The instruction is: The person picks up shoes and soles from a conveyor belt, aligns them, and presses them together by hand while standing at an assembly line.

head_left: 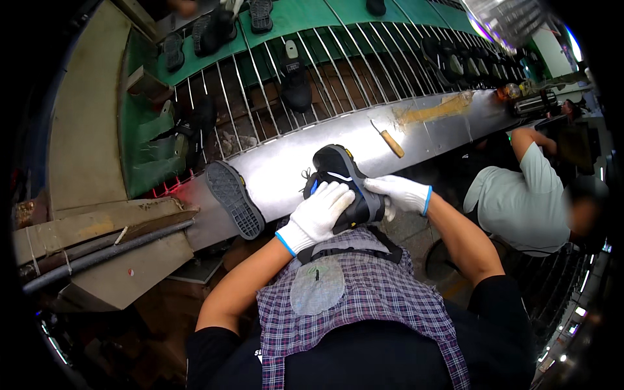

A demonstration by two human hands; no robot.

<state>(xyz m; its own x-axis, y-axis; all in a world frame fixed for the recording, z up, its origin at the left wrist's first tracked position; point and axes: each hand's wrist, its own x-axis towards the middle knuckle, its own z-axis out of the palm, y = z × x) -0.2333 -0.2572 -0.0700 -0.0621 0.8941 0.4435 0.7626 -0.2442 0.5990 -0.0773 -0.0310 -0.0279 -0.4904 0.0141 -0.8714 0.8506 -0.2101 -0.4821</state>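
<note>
Both my hands wear white knit gloves with blue cuffs and are closed round a black shoe [338, 166] with a grey sole edge, held against my apron at the bench's near edge. My left hand [318, 218] presses over the shoe's upper. Along the sole side, my right hand [400, 194] grips it, some fingers hidden beneath. To the left a grey shoe sole [234, 198] lies tread up on the metal bench [292, 156]. A wooden-handled tool [390, 142] with a thin metal shank rests beyond the shoe, to the right.
Behind the bench runs a metal rod rack [325, 71] bearing several black shoes, with a green belt [286, 19] beyond. A beige metal housing [123, 266] stands at left. Another person in a light shirt [526, 195] works at right. A lamp [504, 23] hangs at upper right.
</note>
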